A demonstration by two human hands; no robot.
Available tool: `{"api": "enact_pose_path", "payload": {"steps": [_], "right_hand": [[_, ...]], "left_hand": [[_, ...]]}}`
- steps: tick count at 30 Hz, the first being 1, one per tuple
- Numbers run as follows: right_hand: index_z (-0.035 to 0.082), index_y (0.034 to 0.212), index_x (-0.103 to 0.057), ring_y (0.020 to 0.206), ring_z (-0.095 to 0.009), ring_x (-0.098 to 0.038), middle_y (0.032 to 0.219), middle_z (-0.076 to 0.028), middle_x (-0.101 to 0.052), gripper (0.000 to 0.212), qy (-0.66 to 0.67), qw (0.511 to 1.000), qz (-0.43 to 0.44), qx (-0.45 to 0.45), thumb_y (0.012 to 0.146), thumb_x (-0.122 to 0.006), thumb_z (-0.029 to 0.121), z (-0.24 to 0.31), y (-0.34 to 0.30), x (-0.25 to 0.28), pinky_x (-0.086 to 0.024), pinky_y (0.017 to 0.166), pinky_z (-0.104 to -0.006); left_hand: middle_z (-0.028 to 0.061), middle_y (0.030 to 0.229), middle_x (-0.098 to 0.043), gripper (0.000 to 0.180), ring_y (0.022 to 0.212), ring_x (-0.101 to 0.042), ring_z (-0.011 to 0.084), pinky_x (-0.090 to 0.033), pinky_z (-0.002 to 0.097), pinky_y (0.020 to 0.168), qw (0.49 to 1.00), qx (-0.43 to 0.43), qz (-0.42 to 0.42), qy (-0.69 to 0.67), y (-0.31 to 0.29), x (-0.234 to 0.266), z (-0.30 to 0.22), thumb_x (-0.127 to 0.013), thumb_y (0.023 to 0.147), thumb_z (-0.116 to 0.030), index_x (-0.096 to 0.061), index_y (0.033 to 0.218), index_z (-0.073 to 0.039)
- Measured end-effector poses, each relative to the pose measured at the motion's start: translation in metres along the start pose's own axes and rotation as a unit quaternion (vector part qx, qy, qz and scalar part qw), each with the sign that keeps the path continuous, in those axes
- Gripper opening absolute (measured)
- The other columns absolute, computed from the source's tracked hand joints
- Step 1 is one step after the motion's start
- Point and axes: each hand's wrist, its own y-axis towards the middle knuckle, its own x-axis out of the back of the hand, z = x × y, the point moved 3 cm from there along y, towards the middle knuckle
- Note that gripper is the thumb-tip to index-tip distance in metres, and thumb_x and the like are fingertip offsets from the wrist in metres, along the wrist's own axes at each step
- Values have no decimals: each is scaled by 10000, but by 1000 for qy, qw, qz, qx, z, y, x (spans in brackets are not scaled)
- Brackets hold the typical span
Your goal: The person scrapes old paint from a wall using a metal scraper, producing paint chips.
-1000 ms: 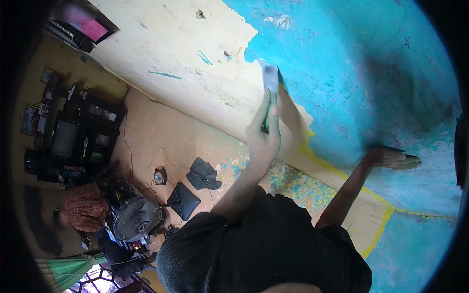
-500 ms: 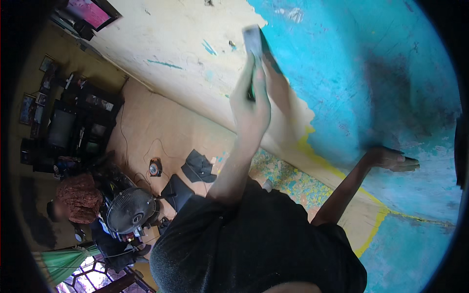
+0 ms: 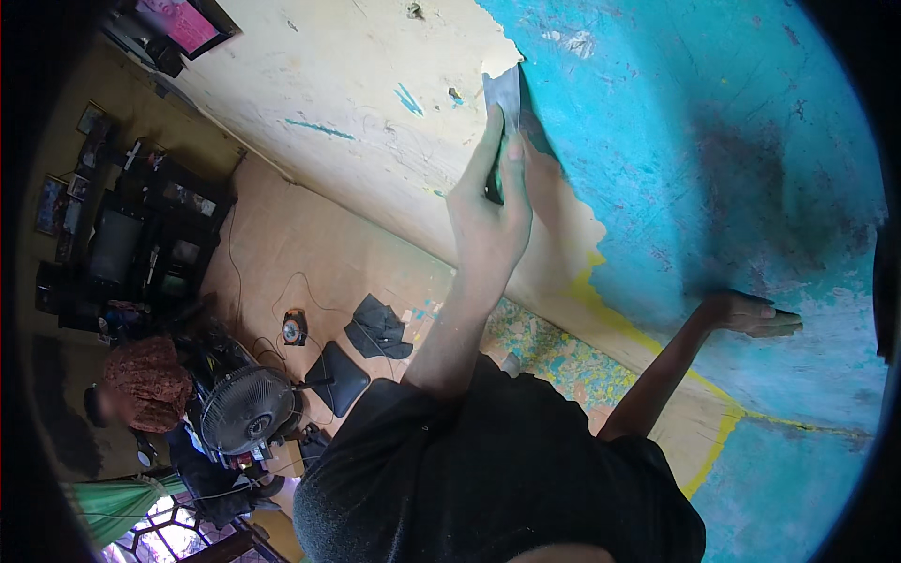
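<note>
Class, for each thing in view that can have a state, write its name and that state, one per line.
Left hand: closed on the scraper
Scraper: held, blade at the blue paint's edge
Right hand: open, against the wall
Blue paint: ragged-edged, scuffed
Paint flakes: scattered on the floor
Dark cloth: crumpled
Fan: running or not, cannot tell

Now smooth grey metal is seen on the scraper (image 3: 505,91), matt, scuffed paint on the wall (image 3: 648,141), black cloth on the shirt (image 3: 488,460)
</note>
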Motion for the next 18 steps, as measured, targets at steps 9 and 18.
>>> {"api": "enact_pose_path", "payload": {"steps": [9,18], "right_hand": [[-129,1451,-289,1424,-492,-213,1524,-343,-238,714,8,1000,-7,2,1058,-117,442,-3,1,0,-178,1162,-561],[-108,1460,-292,1428,-484,-209,1534,-325,-235,717,8,1000,-7,-24,1055,-120,458,3,1,0,-174,1159,-570]], "left_hand": [[213,1317,-603,439,948,-592,117,-469,251,833,997,-62,-21,36,5,3,-10,-514,1021,-199,-496,1370,66],[100,1127,-674,443,719,-466,35,-386,191,618,990,-126,-29,63,7,3,-7,-522,1019,-206,-498,1368,66]]}}
